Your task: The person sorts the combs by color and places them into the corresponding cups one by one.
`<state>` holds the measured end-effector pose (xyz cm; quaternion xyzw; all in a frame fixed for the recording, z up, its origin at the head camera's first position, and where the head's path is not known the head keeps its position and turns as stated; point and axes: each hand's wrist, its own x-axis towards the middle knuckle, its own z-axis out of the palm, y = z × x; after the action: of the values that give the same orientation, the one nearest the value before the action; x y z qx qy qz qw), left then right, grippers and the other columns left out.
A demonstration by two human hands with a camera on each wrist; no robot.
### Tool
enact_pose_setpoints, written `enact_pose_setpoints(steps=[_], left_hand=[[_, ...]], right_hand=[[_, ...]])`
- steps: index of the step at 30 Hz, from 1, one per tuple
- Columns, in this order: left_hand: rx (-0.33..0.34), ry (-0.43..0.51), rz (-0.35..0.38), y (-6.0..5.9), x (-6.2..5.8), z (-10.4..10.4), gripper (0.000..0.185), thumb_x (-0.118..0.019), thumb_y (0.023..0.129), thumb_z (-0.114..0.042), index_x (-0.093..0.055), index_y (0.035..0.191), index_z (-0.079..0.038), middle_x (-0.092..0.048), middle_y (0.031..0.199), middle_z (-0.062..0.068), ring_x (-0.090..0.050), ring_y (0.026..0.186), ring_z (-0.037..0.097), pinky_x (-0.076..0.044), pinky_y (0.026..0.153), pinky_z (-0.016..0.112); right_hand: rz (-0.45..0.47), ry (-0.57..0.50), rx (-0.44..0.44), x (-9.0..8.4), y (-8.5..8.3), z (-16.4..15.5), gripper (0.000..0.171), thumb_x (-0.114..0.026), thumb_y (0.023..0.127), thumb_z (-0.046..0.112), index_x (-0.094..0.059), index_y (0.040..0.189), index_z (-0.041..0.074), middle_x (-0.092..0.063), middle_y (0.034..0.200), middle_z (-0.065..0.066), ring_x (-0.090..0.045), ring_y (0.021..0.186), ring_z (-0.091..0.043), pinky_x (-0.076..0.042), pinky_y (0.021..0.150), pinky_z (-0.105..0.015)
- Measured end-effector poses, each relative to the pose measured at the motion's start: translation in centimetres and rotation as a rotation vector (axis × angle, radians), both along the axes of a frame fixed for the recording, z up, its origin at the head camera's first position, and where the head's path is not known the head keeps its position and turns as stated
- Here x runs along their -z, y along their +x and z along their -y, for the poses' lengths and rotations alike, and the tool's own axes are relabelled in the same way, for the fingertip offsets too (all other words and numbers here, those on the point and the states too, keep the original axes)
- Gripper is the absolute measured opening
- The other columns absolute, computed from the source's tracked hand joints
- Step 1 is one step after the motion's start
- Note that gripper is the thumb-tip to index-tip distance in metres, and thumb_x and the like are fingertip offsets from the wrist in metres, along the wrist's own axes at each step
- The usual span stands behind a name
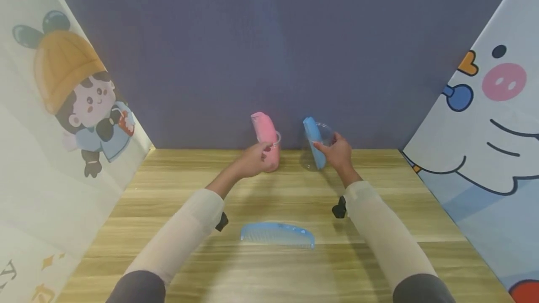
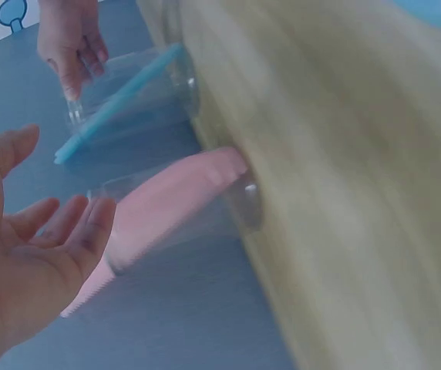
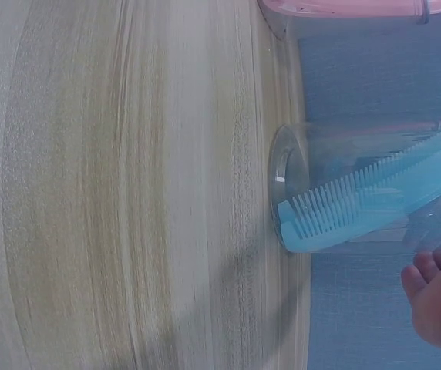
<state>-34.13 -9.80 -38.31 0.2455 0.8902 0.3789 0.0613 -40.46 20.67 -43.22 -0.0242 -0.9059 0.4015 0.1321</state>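
Against the dark back panel stand two clear cups. The left clear cup (image 1: 277, 138) holds a pink comb (image 1: 265, 127) that leans out over the rim. My left hand (image 1: 255, 159) is beside that cup; the left wrist view shows its fingers (image 2: 89, 231) loosely spread, with nothing in them. The right clear cup (image 3: 313, 146) has blue comb material (image 1: 313, 139) leaning in it, teeth showing through the wall. My right hand (image 1: 338, 152) grips this cup near its rim, thumb on the near side and fingers round the other side.
Nearer me, another blue comb (image 1: 278, 234) lies flat on the wood-grain tabletop (image 1: 168, 247), teeth toward me. The dark panel (image 1: 269, 50) rises directly behind the cups. Printed cartoon panels (image 1: 42, 153) flank the table on both sides.
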Motion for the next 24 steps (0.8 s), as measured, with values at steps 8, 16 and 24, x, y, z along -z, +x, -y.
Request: enact_pose_setpoints(steps=[8, 16, 24], left_hand=[[0.021, 0.03, 0.066, 2.2, 2.8, 2.1, 0.071, -0.071, 0.093, -0.016, -0.038, 0.151, 0.008, -0.05, 0.15, 0.027, -0.057, 0.131, 0.044, -0.051, 0.109, 0.05], [-0.033, -0.038, 0.096, 5.0, 5.4, 4.0, 0.069, -0.074, 0.094, -0.025, -0.045, 0.147, 0.008, -0.055, 0.144, 0.029, -0.06, 0.128, 0.042, -0.052, 0.108, 0.05], [-0.005, -0.121, 0.115, 8.3, 6.5, 4.8, 0.069, -0.079, 0.088, -0.023, -0.051, 0.141, 0.01, -0.06, 0.135, 0.028, -0.061, 0.123, 0.043, -0.053, 0.105, 0.052]], right_hand=[[-0.017, -0.005, -0.006, -0.3, 0.0, 0.0, 0.093, -0.079, 0.086, 0.048, -0.041, 0.149, -0.008, -0.06, 0.134, -0.03, -0.059, 0.12, -0.044, -0.05, 0.105, -0.056], [-0.005, -0.005, 0.002, 0.1, 0.0, 0.1, 0.089, -0.079, 0.085, 0.049, -0.046, 0.146, -0.008, -0.063, 0.126, -0.027, -0.059, 0.114, -0.041, -0.05, 0.102, -0.055], [-0.009, -0.002, 0.0, 0.2, -0.1, 0.0, 0.092, -0.079, 0.085, 0.05, -0.044, 0.148, -0.007, -0.063, 0.126, -0.027, -0.059, 0.114, -0.041, -0.05, 0.103, -0.055]])
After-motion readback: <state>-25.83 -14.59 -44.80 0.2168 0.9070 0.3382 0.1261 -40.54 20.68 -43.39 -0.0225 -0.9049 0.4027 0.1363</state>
